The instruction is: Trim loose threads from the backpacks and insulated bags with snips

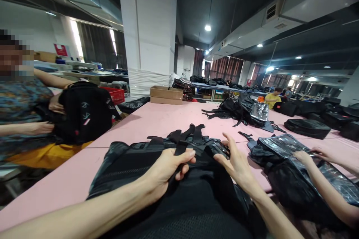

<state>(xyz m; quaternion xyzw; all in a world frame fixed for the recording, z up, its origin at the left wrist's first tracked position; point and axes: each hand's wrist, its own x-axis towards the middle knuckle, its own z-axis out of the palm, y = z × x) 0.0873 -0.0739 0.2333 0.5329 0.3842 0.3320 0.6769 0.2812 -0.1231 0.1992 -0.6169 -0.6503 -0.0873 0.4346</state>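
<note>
A black backpack (131,162) lies in front of me on the pink tabletop, with mesh padding toward me and several straps at its far end. My left hand (171,168) is closed around a black strap (181,148) of it, thumb on top. To the right, my right hand (234,160) has its fingers apart, thumb and forefinger spread around a dark, shiny part (217,148) near the bag's far edge. Whether the thumb touches that part I cannot tell. The underside of the backpack is hidden.
At the right, another person's hands (304,157) work on a black bag with a silvery lining (283,143). On the left a person holds a black backpack (86,112). A cardboard box (166,95) stands by the pillar. More black bags (238,110) lie on the pink table (157,117).
</note>
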